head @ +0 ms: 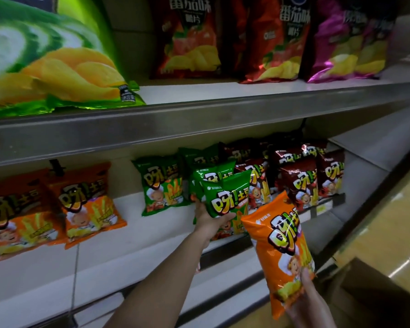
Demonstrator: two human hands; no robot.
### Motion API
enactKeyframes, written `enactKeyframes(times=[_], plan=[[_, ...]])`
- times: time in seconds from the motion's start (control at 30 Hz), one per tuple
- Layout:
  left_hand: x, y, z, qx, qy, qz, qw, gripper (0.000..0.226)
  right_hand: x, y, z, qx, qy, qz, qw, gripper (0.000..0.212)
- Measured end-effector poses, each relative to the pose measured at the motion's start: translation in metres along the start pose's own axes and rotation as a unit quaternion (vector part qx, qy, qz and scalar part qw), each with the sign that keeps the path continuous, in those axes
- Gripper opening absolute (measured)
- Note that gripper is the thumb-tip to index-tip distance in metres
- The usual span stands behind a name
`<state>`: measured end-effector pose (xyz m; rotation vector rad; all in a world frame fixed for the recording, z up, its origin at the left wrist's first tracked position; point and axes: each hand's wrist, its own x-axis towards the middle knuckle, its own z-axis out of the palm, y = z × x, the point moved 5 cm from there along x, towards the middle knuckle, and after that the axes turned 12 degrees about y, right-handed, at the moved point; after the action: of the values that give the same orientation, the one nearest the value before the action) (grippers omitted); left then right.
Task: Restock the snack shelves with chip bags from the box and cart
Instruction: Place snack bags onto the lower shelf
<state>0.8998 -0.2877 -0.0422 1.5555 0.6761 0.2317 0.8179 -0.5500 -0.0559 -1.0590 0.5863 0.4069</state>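
Head view: your left hand [210, 221] grips a green bag [225, 197] at the centre, on the lower shelf [128, 252]; seat it upright against its green row. Your right hand [310, 301] pinches the orange bag [279, 245], lower right; it belongs with the orange bags [57, 209] at left.

Grey metal shelf edge [199, 119] runs across from nine to three o'clock. A white lower shelf board [45, 275] lies toward seven. Glossy yellowish floor [393, 233] shows at four o'clock.
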Motion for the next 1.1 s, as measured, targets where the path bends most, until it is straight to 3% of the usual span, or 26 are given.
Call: enactKeyframes(times=[0.1,0.2,0.27,0.33,0.37,0.47,0.53,0.63,0.7,0.8,0.9,0.97,1.03,1.1], plan=[[0.004,0.001,-0.001,0.025,-0.020,-0.014,0.999,0.144,-0.002,0.000,0.025,0.015,-0.022,-0.015,1.000,0.080],[0.035,-0.024,-0.009,0.071,-0.007,-0.014,0.997,0.126,-0.013,0.003,0.060,0.025,-0.060,-0.025,0.998,0.052],[0.000,0.011,-0.039,0.065,0.020,0.021,0.997,0.097,-0.018,0.009,0.081,0.028,-0.078,-0.032,0.996,0.041],[-0.039,0.035,-0.068,0.014,0.037,0.040,0.998,0.042,-0.020,0.018,0.100,0.019,-0.092,-0.037,0.995,0.041],[-0.054,0.039,-0.080,-0.020,0.032,0.033,0.999,0.031,-0.021,0.024,0.110,0.017,-0.099,-0.035,0.994,0.042],[-0.090,0.029,-0.115,-0.141,0.000,-0.051,0.989,0.069,-0.024,0.045,0.142,0.011,-0.127,-0.023,0.992,0.048],[-0.106,0.022,-0.135,-0.139,-0.001,-0.038,0.990,0.075,-0.030,0.063,0.168,-0.012,-0.159,-0.017,0.987,0.050],[-0.118,0.013,-0.175,-0.149,0.088,-0.030,0.984,0.099,-0.048,0.097,0.208,-0.060,-0.225,-0.002,0.973,0.055],[-0.124,0.006,-0.211,-0.191,0.166,-0.035,0.967,0.093,-0.062,0.122,0.229,-0.090,-0.265,0.019,0.960,0.067],[-0.131,-0.002,-0.260,-0.213,0.227,-0.041,0.950,0.066,-0.077,0.146,0.249,-0.158,-0.285,-0.009,0.945,0.081],[-0.135,-0.004,-0.303,-0.190,0.265,-0.035,0.945,0.047,-0.075,0.152,0.266,-0.229,-0.215,-0.118,0.942,0.081],[-0.132,-0.005,-0.323,-0.161,0.269,-0.021,0.949,0.053,-0.080,0.151,0.286,-0.295,-0.237,-0.203,0.903,0.077],[-0.126,-0.004,-0.334,-0.125,0.260,-0.012,0.958,0.066,-0.080,0.159,0.307,-0.352,-0.299,-0.236,0.855,0.057],[-0.117,-0.001,-0.339,-0.076,0.237,-0.019,0.968,0.075,-0.073,0.165,0.321,-0.367,-0.306,-0.245,0.843,0.042]])
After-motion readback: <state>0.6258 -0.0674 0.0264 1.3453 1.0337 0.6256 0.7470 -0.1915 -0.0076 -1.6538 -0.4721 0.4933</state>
